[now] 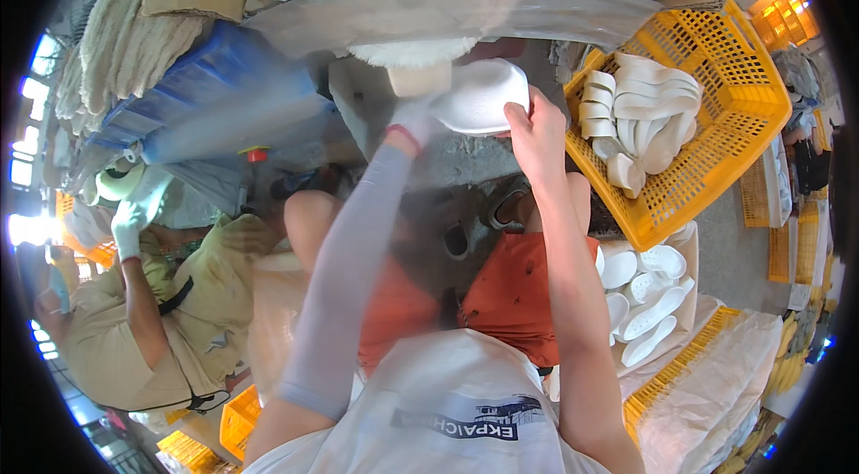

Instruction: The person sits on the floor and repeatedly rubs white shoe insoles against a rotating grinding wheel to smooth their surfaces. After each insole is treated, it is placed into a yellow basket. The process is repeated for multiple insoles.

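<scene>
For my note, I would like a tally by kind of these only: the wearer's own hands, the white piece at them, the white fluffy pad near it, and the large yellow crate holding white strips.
Left hand and right hand: 2
White piece: 1
White fluffy pad: 1
Large yellow crate: 1
Total: 5

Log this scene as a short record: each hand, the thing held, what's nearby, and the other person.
Right hand: bare, grip on the right edge of a smooth white piece
Left hand: gloved, blurred, at the piece's left end; grip unclear
Beyond: fluffy white pad
Right side: yellow crate holding curved white strips
Below crate: white spoon-shaped pieces
Other person: at left, gloved hand raised
</scene>
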Demonstrator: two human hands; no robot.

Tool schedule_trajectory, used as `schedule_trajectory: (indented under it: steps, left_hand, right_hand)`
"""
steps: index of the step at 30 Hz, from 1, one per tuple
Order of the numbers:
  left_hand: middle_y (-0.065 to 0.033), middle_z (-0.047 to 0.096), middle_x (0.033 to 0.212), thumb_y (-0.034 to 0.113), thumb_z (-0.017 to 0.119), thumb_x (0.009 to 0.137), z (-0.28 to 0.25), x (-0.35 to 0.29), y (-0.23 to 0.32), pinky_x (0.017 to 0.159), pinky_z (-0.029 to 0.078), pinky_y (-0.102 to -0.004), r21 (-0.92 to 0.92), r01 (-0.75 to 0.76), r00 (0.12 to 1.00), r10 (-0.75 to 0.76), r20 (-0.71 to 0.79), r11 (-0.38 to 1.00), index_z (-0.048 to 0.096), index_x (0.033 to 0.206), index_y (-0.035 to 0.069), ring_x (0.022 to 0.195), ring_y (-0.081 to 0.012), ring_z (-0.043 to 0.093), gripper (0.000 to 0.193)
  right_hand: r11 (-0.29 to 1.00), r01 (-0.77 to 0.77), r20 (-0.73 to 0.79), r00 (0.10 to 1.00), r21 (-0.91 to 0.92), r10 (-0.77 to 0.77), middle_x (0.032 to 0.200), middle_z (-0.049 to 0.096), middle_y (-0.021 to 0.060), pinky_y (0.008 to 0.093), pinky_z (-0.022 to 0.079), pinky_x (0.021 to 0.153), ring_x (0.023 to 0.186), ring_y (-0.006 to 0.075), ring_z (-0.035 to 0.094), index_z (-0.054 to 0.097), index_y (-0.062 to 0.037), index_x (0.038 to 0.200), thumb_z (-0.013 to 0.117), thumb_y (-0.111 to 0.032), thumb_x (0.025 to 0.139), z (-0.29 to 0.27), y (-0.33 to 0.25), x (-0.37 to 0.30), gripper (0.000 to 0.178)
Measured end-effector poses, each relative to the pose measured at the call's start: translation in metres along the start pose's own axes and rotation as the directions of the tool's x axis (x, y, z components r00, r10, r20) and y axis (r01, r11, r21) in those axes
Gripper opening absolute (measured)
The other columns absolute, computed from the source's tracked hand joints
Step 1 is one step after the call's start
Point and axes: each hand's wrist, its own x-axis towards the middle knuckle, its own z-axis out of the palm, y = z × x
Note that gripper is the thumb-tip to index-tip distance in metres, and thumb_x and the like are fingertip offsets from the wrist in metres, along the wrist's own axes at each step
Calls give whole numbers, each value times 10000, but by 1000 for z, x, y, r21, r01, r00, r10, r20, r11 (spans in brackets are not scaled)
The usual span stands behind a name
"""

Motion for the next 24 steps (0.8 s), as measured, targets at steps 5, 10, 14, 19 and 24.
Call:
schedule_trajectory:
  steps: [5,10,14,19,24]
  left_hand:
    - [-173,743,1210,650,589,951,-38,-23,43,1001,519,-374,531,240,971,-195,-140,813,691,1283,44,1144,-300,705,699]
    - [-191,771,1049,601,623,951,-23,-59,92,934,533,-415,599,155,988,-129,-86,786,738,1187,39,1052,-324,737,620]
    - [-161,763,1094,479,708,938,-8,-84,125,898,543,-390,397,102,995,-101,-23,912,708,1243,-2,1004,-253,719,570]
    - [-89,742,1080,314,703,972,12,-102,124,847,539,-318,22,158,984,-159,77,987,686,1262,-46,962,-134,646,462]
    - [-66,716,1217,234,629,1051,27,-66,89,915,544,-319,52,-24,998,21,53,998,686,1262,8,1071,-139,655,314]
  right_hand:
    - [998,-18,97,995,-59,24,781,697,255,446,563,723,742,358,740,669,116,1027,549,-103,899,9,10,19,281]
    - [983,-116,184,973,-142,141,860,723,274,495,575,807,818,433,725,683,114,979,557,-145,890,16,24,39,301]
    - [942,-72,148,981,-329,127,995,720,314,546,535,957,1016,482,685,689,106,1010,566,-184,897,26,16,47,334]
    - [911,-54,152,980,-409,126,1118,691,341,558,502,1005,1101,505,655,633,89,1113,571,-194,909,39,8,19,355]
    - [979,-115,154,978,-166,141,1074,691,360,552,527,969,1100,511,672,513,75,1270,618,-204,903,43,17,4,473]
